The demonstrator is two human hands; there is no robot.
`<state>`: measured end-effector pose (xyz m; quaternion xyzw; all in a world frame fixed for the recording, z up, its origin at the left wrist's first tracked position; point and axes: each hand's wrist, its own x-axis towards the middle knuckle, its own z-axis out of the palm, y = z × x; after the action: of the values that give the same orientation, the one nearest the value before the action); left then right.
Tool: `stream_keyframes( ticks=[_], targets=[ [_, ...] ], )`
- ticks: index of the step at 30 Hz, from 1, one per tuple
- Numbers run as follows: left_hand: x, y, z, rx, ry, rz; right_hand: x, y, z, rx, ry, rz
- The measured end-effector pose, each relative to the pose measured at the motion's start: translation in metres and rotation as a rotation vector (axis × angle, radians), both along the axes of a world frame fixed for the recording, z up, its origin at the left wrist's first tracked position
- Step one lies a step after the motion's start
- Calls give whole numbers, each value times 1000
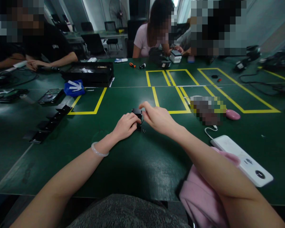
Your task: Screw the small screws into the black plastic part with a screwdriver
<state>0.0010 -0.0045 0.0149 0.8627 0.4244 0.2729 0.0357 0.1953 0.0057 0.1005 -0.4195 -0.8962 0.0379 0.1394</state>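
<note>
My left hand [127,126], with a pale bangle on its wrist, has its fingers closed on a small black boxy part [137,111] that rests on the green table [123,164]. Much of the part lies hidden behind the fingers. Right beside it, my right hand [156,118] is curled with thumb and fingertips drawn together at the part's right side. Whatever those fingertips pinch is too small or too covered to name. A few tiny screws [144,131] lie on the table just below the part.
Black folded pieces [51,122] line up at left, near a black bin [90,71] and a blue packet [74,87]. At right lie a white power bank [243,160], a pink mouse [232,114] and pink cloth [201,193]. Other people sit across the table.
</note>
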Motion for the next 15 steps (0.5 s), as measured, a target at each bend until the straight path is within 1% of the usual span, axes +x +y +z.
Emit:
stream_keyframes(
  ticks=[3,8,12,15],
  targets=[
    [0,0,1,-8,-3,-3,1,1,-1,-7,7,20],
    [0,0,1,-27,0,2,0,2,-2,7,-44,-16],
    [-1,0,1,-36,3,6,0,2,-2,4,-5,9],
    [-1,0,1,-32,-3,-3,0,2,-1,16,-37,-5]
  ],
)
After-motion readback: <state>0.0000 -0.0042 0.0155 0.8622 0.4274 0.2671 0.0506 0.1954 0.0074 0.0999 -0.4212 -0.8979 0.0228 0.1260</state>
